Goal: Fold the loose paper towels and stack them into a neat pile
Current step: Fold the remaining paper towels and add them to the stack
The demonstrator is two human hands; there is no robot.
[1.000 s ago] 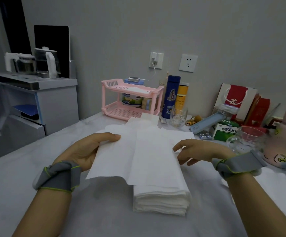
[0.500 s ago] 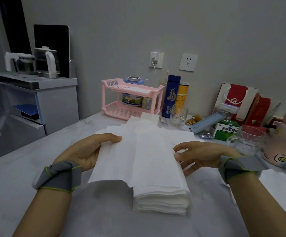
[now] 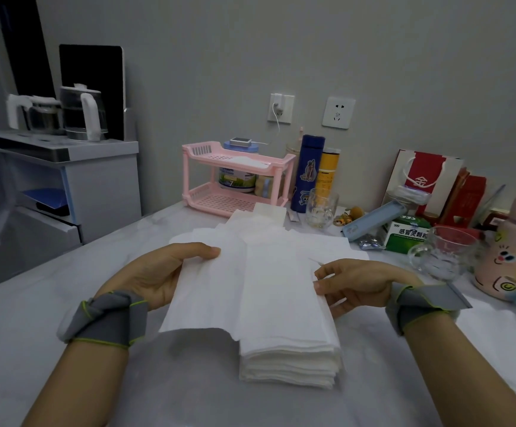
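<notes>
Views: 1, the head view.
Place: up at the person's head, over the near edge of the table (image 3: 19,334).
Faces: forward and down, toward the wall (image 3: 373,50) at the back.
Near: close to the left hand (image 3: 155,275), the right hand (image 3: 361,285) and the paper towel (image 3: 213,291) between them.
Width: wide, from one side of the table to the other.

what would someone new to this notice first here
The white stack of folded paper towels sits in the middle of the view, right in front of the person. A loose sheet lies over its top and hangs off to the left, pinched by the left hand, with the right hand gripping its right edge. At the back, a pink rack stands out among the clutter.
</notes>
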